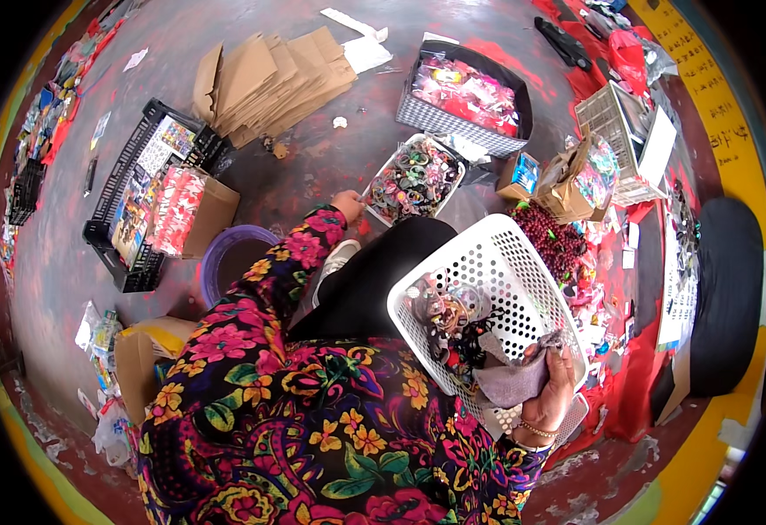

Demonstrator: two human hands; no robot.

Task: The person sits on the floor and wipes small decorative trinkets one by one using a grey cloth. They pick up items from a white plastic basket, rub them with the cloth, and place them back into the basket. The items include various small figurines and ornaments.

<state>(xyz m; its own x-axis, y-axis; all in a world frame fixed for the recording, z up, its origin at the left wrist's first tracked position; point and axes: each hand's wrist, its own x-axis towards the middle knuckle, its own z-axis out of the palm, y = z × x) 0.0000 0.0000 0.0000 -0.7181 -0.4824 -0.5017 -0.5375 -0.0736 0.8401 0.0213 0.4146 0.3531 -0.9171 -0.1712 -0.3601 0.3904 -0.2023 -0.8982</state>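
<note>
On my lap rests a white perforated basket point(514, 241), tilted, with a tangle of hair ties and small accessories point(453, 328) in its near-left part. My right hand point(554, 388), a beaded bracelet at its wrist, is at the near-right rim. Its fingers are closed on a greyish-mauve cloth point(510, 381); I cannot make out what kind of cloth it is. My left hand point(347, 206) reaches forward to a smaller white basket point(442, 203) on the floor, full of colourful hair ties point(414, 182). Its fingers are curled at that basket's near-left corner.
Left of my arm stand a purple bucket point(217, 262), a cardboard box point(212, 210) and a black crate point(103, 232). Ahead lie flattened cartons point(269, 83) and a grey basket of packets point(422, 109). Dark red beads point(554, 245) and a white crate point(606, 114) are to the right.
</note>
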